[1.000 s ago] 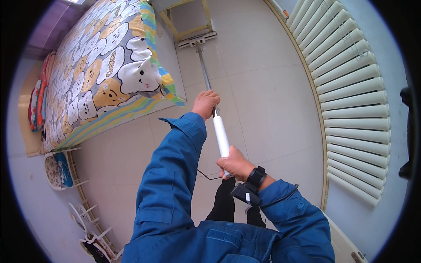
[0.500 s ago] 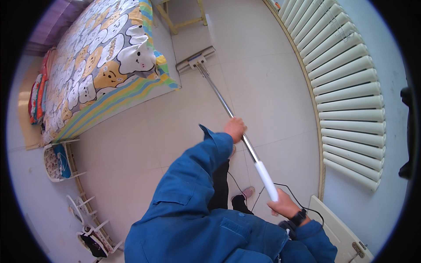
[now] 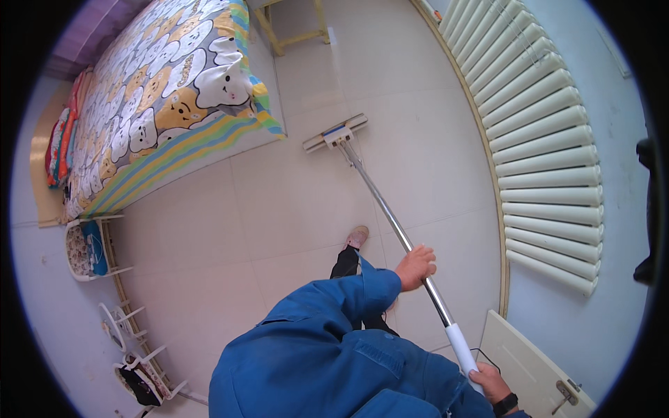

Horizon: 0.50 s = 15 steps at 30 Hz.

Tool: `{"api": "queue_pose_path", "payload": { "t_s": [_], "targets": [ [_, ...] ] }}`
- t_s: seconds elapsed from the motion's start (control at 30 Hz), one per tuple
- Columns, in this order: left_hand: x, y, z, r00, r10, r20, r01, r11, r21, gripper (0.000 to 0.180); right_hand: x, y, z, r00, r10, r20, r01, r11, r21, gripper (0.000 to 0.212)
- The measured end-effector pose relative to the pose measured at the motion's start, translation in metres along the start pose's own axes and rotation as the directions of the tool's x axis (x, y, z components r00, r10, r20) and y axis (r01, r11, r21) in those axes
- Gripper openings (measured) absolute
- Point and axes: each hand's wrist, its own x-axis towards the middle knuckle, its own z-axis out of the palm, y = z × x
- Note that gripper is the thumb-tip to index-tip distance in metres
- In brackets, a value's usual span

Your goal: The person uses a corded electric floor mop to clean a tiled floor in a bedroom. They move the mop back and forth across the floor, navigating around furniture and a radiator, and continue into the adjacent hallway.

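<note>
A sponge mop (image 3: pixel 382 202) with a silver metal pole slants across the floor from upper left to lower right. Its wide flat head (image 3: pixel 336 134) rests on the tiles, off the corner of the bed. My left hand (image 3: pixel 415 267) is wrapped around the middle of the metal pole. Lower down, my right hand (image 3: pixel 490 382), with a dark watch at the wrist, grips the white handle sleeve (image 3: pixel 461 348) near its end. Blue jacket sleeves cover both arms. One pink shoe (image 3: pixel 357 237) shows on the floor left of the pole.
At upper left stands a bed (image 3: pixel 167 90) with a cartoon-patterned cover. A yellow wooden stand (image 3: pixel 300 36) is beyond it. White chairs (image 3: pixel 87 247) line the left wall. A white radiator (image 3: pixel 550 167) runs along the right, above a white door (image 3: pixel 529 369) with a handle.
Both hands have drawn the mop back toward me and to the right. Its head has come away from the bed's side, and one foot has stepped forward.
</note>
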Motion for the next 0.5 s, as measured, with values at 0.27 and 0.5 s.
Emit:
{"api": "queue_pose_path", "payload": {
  "t_s": [0.27, 0.5],
  "targets": [
    [0.039, -0.187, -0.143, 0.925, -0.312, -0.218, 0.378, 0.819, 0.432, 0.017, 0.155, -0.175, 0.099, 0.909, -0.239, 0.342, 0.082, 0.906, 0.416, 0.024],
    [0.046, -0.267, -0.285, 0.884, -0.328, -0.333, 0.463, 0.712, 0.528, 0.034, 0.284, -0.363, 0.217, 0.856, -0.378, 0.352, 0.25, 0.9, 0.356, 0.03]
  ]
}}
